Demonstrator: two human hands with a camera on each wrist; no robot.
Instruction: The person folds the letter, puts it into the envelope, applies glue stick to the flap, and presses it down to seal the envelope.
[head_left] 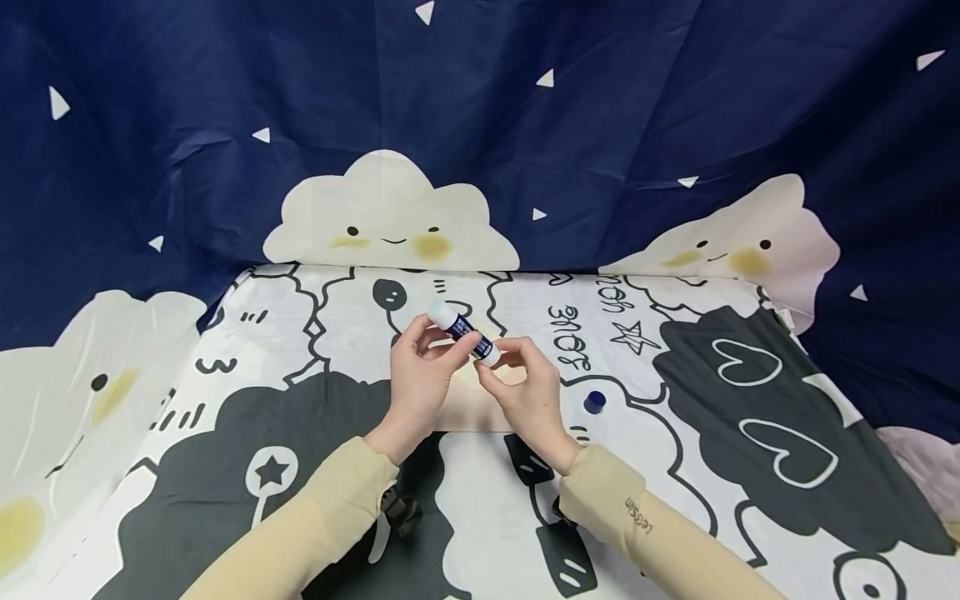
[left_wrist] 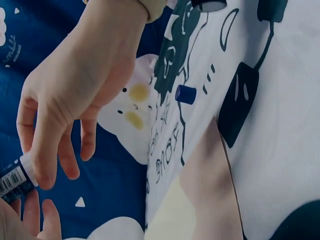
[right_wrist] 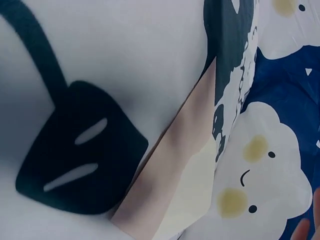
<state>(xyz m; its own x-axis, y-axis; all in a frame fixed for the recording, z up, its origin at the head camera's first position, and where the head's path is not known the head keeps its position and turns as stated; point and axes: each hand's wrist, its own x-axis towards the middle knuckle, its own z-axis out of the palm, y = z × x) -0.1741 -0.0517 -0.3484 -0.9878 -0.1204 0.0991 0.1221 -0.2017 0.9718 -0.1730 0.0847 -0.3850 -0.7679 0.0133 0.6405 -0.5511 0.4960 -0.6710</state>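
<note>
A glue stick with a dark blue label is held up at a tilt between both hands, its pale tip uncovered at the upper left. My left hand grips the barrel. With thumb and fingers, my right hand pinches the white base end; the left wrist view shows this pinch from the side. Beneath the hands lies a pink sheet of paper with a pale yellow piece on it. The blue cap lies on the cloth to the right of my right hand.
A black-and-white patterned cloth covers the table. Behind its far edge hangs a dark blue curtain printed with clouds and small white triangles. A dark device is strapped at the left wrist.
</note>
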